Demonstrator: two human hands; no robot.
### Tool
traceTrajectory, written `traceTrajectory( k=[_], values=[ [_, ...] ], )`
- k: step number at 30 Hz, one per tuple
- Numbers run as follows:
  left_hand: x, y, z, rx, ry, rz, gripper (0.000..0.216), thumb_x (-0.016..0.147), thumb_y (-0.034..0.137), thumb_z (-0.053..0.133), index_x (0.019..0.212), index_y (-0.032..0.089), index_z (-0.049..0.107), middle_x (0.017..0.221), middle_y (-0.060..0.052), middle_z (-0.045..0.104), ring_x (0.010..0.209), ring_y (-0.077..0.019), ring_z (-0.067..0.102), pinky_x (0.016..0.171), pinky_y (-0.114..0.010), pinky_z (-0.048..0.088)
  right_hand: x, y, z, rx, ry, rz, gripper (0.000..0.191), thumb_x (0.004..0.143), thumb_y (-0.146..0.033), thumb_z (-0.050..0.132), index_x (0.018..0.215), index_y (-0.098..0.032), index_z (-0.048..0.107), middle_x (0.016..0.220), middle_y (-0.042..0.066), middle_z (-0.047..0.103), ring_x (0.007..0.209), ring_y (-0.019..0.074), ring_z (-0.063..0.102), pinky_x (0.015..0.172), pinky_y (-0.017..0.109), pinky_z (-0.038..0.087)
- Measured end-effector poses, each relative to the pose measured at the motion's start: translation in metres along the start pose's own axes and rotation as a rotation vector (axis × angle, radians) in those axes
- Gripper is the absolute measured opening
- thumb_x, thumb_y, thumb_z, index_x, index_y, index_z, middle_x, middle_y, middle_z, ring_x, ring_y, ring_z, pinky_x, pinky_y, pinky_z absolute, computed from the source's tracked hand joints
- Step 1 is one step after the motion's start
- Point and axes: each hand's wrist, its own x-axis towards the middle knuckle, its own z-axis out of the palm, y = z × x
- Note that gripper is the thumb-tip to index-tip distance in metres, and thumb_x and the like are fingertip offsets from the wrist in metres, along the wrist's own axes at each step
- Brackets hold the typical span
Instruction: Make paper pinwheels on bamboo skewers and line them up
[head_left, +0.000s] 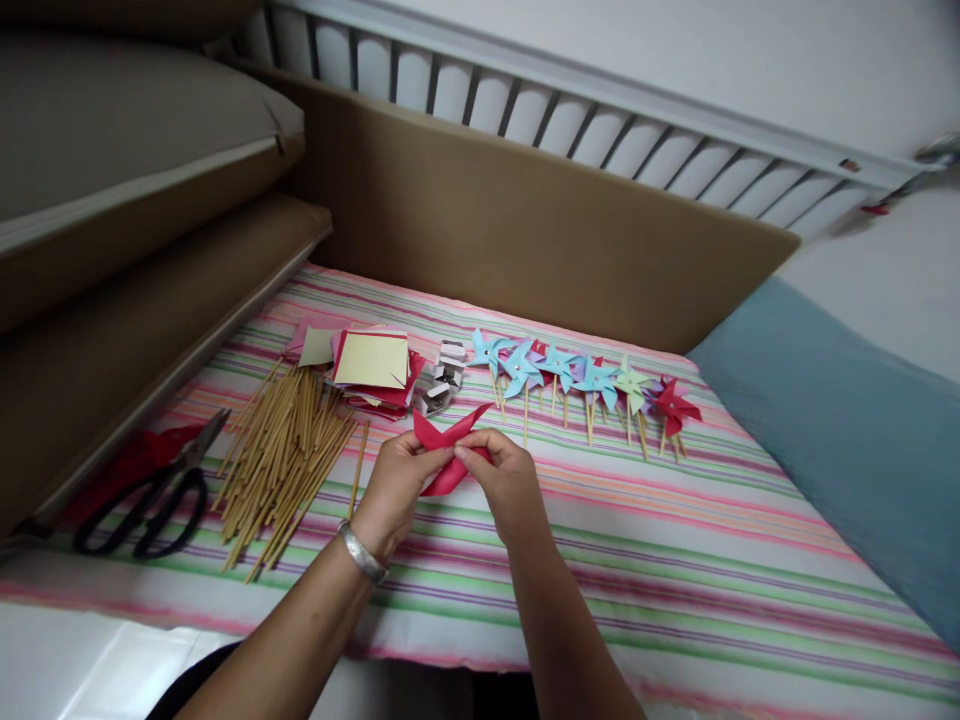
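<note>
Both my hands hold a red paper piece (pixel 442 440) just above the striped cloth (pixel 675 570), its corners folded in toward the middle. My left hand (pixel 394 490), with a silver bracelet at the wrist, pinches its left side. My right hand (pixel 506 480) pinches the folded centre from the right. Behind them, a row of several finished paper pinwheels (pixel 585 380) on wooden sticks lies on the cloth, mostly blue, with a pale green and a red one at the right end.
A pile of wooden sticks (pixel 285 450) lies left of my hands. A stack of paper squares (pixel 371 365) sits beyond it, beside a small strip of white items (pixel 444 378). Black scissors (pixel 157 495) lie far left. Brown cardboard (pixel 525 220) stands behind; a blue cushion (pixel 847 430) is right.
</note>
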Motion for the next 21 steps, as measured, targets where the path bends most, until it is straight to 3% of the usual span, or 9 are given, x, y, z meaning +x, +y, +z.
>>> traceTrajectory(
  k=[7,14,21],
  values=[
    [-0.0005,0.0026,-0.0020,-0.006,-0.023,-0.010,0.014,0.058,0.018,0.076,0.071,0.014,0.073,0.064,-0.002,0.070,0.058,-0.0104,0.059,0.059,-0.021,0.044,-0.0014,-0.0074,0.0000,-0.030,-0.033,0.005,0.011,0.067,-0.028,0.068,0.070,-0.019,0.065,0.071,0.001,0.065,0.070,0.0167,0.059,0.068,0.029,0.047],
    [-0.0008,0.0049,-0.0018,-0.012,-0.001,-0.021,0.020,0.056,0.019,0.078,0.074,0.012,0.073,0.066,-0.003,0.071,0.060,-0.0110,0.060,0.062,-0.021,0.046,0.0002,-0.0069,-0.0044,-0.071,-0.074,-0.089,0.006,0.070,-0.025,0.065,0.071,-0.019,0.067,0.074,0.002,0.065,0.074,0.0169,0.059,0.072,0.029,0.045],
    [-0.0008,0.0047,-0.0016,0.001,-0.004,-0.008,0.023,0.056,0.019,0.077,0.078,0.012,0.073,0.069,-0.004,0.071,0.062,-0.0108,0.061,0.061,-0.020,0.046,0.0009,-0.0031,-0.0027,0.002,-0.077,-0.040,0.004,0.070,-0.023,0.065,0.071,-0.019,0.065,0.073,0.000,0.063,0.073,0.0159,0.057,0.071,0.028,0.043]
  ],
)
